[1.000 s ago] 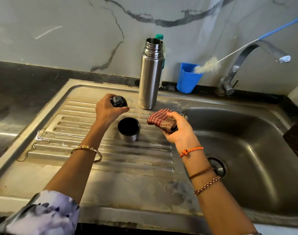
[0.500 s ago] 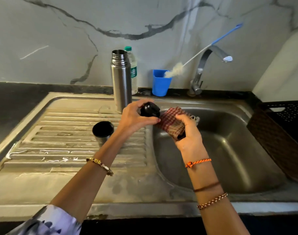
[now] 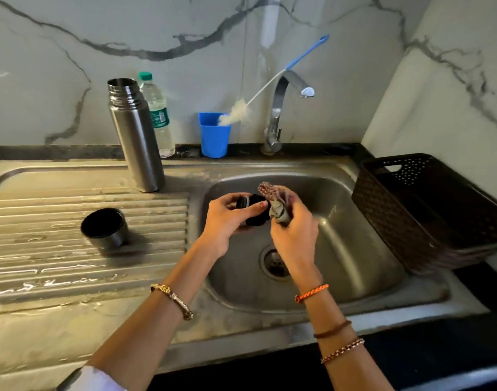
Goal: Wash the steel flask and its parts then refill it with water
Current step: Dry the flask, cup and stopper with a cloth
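Note:
The open steel flask [image 3: 135,136] stands upright at the back of the ribbed drainboard [image 3: 44,249]. Its steel cup lid [image 3: 104,227] sits mouth up on the drainboard, to the left of my hands. Over the sink basin [image 3: 354,249], my left hand [image 3: 227,221] grips the black stopper [image 3: 255,214]. My right hand [image 3: 293,235] holds a bunched red checked cloth [image 3: 274,200] pressed against the stopper's right side.
A plastic water bottle [image 3: 158,114] stands behind the flask. A blue cup [image 3: 214,135] holds a long bottle brush [image 3: 269,86] leaning across the tap [image 3: 281,114]. A dark woven basket [image 3: 433,213] sits right of the basin. The drain [image 3: 275,263] lies below my hands.
Both hands have moved from above the drainboard to over the basin, bringing the stopper and cloth together. The view has shifted right. Flask and cup lid stayed put.

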